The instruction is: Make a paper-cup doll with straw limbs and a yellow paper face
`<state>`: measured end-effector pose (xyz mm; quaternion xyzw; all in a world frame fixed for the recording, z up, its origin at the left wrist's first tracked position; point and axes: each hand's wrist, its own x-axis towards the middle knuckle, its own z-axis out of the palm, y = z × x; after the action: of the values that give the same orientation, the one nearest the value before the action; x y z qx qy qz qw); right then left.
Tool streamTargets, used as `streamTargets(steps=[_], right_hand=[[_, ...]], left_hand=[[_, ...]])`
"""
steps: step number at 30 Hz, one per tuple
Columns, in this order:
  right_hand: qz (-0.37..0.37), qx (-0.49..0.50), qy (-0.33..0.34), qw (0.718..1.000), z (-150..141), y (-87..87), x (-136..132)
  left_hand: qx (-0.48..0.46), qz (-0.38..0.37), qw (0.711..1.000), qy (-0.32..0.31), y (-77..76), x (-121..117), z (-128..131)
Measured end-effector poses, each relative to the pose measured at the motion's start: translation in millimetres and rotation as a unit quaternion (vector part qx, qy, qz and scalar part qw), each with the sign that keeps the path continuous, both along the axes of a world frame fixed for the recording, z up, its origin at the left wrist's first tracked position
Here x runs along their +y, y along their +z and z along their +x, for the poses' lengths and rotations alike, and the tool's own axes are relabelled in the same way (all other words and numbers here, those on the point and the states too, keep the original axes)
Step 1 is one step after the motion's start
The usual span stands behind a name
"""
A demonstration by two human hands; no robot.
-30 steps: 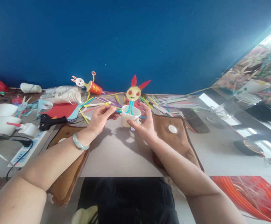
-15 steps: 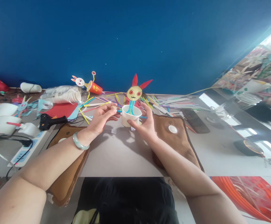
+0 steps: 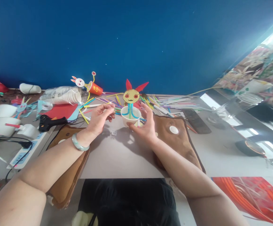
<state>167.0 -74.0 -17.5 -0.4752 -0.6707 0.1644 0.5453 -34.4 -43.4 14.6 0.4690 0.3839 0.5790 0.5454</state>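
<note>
From my station, I see my right hand [image 3: 147, 127] curled round the white cup [image 3: 124, 121] over the desk [image 3: 117, 160], probably steadying it; my left hand [image 3: 101, 117] narrows beside it, whether pinching anything I can't tell. Blue stems [image 3: 128, 110] lift a yellow, red-eared head [image 3: 130, 96] above the rim.

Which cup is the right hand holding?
The white cup with the red-eared yellow head; the orange cup by the blue wall has a white head.
</note>
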Motion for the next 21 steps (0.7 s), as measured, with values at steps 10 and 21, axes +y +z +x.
streamTargets(steps=[10,21], right_hand=[[0.002,-0.001,-0.008,1.000,-0.2,-1.2,0.7],[-0.021,0.022,-0.009,1.000,-1.8,-0.8,-0.3]], left_hand=[[-0.024,-0.012,0.999,-0.045,-4.6,2.0,-3.2],[0.021,-0.010,0.999,-0.027,-0.5,-1.4,0.2]])
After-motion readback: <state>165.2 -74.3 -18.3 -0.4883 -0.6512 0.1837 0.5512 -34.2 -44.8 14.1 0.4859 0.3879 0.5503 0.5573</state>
